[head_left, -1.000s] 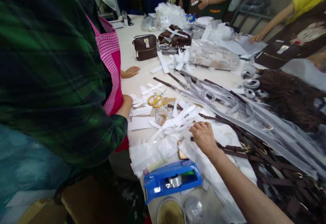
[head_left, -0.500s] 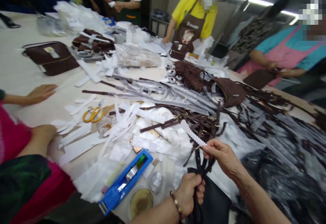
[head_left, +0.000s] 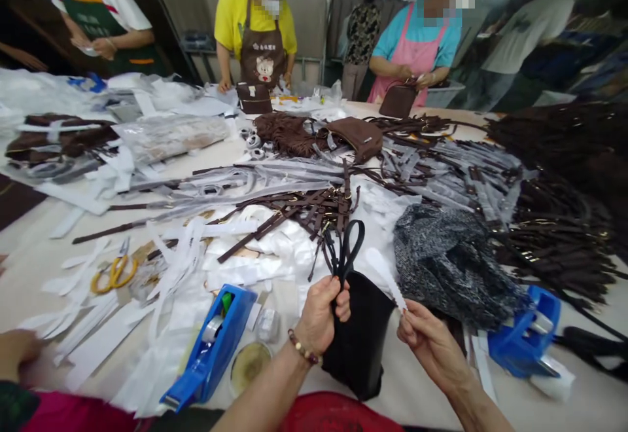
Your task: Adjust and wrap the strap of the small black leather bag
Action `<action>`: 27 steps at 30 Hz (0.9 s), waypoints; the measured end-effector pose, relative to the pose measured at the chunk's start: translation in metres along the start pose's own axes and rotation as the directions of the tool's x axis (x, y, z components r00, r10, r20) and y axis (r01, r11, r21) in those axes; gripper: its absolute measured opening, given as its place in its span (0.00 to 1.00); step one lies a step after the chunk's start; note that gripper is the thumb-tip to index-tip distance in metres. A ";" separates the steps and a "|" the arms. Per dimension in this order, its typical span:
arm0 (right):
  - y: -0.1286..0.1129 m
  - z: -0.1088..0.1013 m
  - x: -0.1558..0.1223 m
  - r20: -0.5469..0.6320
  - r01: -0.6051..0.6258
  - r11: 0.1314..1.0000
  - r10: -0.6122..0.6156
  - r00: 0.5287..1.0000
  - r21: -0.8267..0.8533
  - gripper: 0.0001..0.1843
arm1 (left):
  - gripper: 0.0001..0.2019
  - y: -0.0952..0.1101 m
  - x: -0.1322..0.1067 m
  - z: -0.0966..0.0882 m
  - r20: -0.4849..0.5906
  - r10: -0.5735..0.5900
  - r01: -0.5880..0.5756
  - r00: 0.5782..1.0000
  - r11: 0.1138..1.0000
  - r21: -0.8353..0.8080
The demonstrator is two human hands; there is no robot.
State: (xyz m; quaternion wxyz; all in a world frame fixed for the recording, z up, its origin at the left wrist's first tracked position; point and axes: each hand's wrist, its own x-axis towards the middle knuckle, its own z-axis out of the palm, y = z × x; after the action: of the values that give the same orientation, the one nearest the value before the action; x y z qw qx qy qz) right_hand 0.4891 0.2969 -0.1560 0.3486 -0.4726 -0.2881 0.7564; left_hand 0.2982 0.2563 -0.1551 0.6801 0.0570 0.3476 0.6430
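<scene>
My left hand [head_left: 321,314] is closed around the black straps [head_left: 346,249] of a black bag [head_left: 356,337], whose body stands below it near the table's front edge. The strap loops stick up above my fist. A white paper strip [head_left: 385,275] with a jagged edge is pinched between the thumb and fingers of my right hand [head_left: 426,337], just right of the bag. Left of my left arm are a blue tape dispenser [head_left: 210,347] and a round, clear-rimmed container [head_left: 250,366] with yellowish contents.
Brown straps [head_left: 304,213] lie heaped mid-table, near yellow-handled scissors [head_left: 115,275] and white paper strips [head_left: 169,268]. Crumpled dark plastic [head_left: 451,262] and another blue tape dispenser [head_left: 524,334] lie on the right. Co-workers stand across the table; another person's hand [head_left: 19,350] rests at left.
The view has swung right, bringing the second tape dispenser into sight. The strap loops now rise above my left fist, and the bag hangs more upright. My right hand still holds the paper strip.
</scene>
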 end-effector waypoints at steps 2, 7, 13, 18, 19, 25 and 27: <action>0.008 -0.004 -0.003 -0.011 -0.018 0.998 0.018 1.000 0.058 0.16 | 0.19 -0.001 -0.001 0.006 0.023 0.019 -0.019 1.000 1.000 0.014; 0.014 0.003 0.001 0.036 -0.053 0.994 0.050 0.998 0.093 0.16 | 0.18 -0.009 -0.005 0.019 0.114 -0.078 0.062 0.990 0.988 0.138; 0.000 0.012 0.012 0.232 -0.056 0.993 0.031 0.972 0.101 0.15 | 0.19 -0.018 -0.013 0.033 0.222 -0.205 0.138 0.953 0.948 0.286; -0.002 0.003 0.012 0.287 -0.101 0.992 0.077 0.955 0.071 0.19 | 0.26 -0.017 -0.013 0.036 0.229 -0.165 0.108 0.960 0.964 0.241; -0.002 0.001 0.011 0.285 -0.105 0.992 0.080 0.955 0.071 0.16 | 0.27 -0.016 -0.012 0.036 0.220 -0.148 0.094 0.964 0.966 0.239; -0.004 -0.009 0.004 0.191 -0.056 0.998 0.052 0.980 0.012 0.14 | 0.23 -0.015 -0.009 0.033 0.153 -0.058 0.014 0.987 0.962 0.272; -0.006 -0.011 -0.001 0.159 -0.036 0.999 0.041 0.986 -0.037 0.15 | 0.21 -0.015 -0.008 0.032 0.140 -0.047 0.006 0.989 0.959 0.284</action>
State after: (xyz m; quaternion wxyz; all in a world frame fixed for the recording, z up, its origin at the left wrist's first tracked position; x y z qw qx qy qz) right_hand 0.5007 0.3010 -0.1555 0.3018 -0.4218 -0.3187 0.7934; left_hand 0.3287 0.2579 -0.1361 0.6970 0.1957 0.3862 0.5716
